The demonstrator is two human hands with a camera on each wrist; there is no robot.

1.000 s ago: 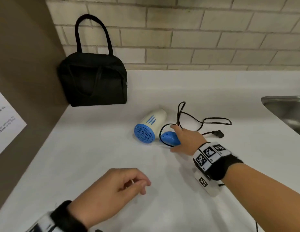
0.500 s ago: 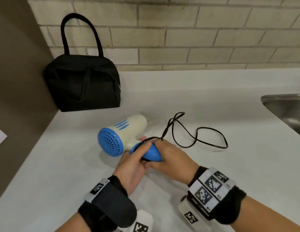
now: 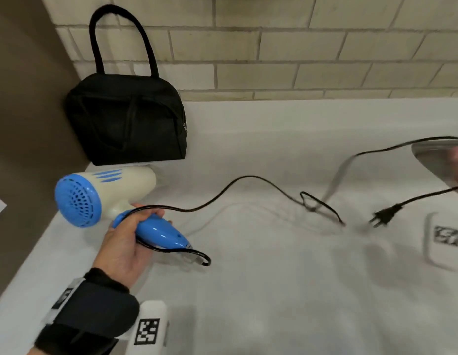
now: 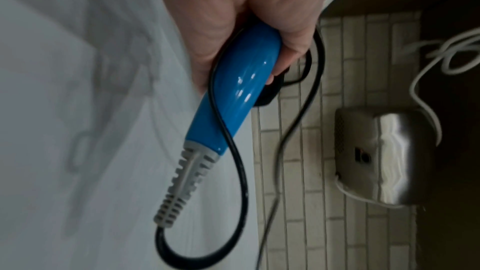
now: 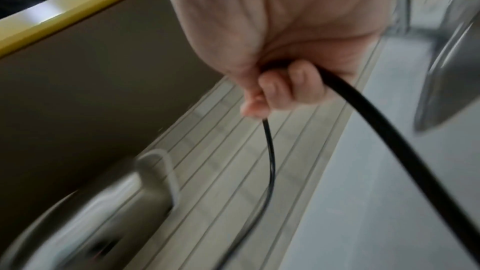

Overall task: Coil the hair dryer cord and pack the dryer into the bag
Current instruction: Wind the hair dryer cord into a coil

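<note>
Both hands grip: left hand the blue-and-cream plastic hair dryer, right hand its black cord; coiling begins, next wrap loops.

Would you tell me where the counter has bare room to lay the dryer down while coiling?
The near counter is bare, between the left hand and the plug. The strip between the bag and the sink also looks free. The cord crowds the middle.
</note>
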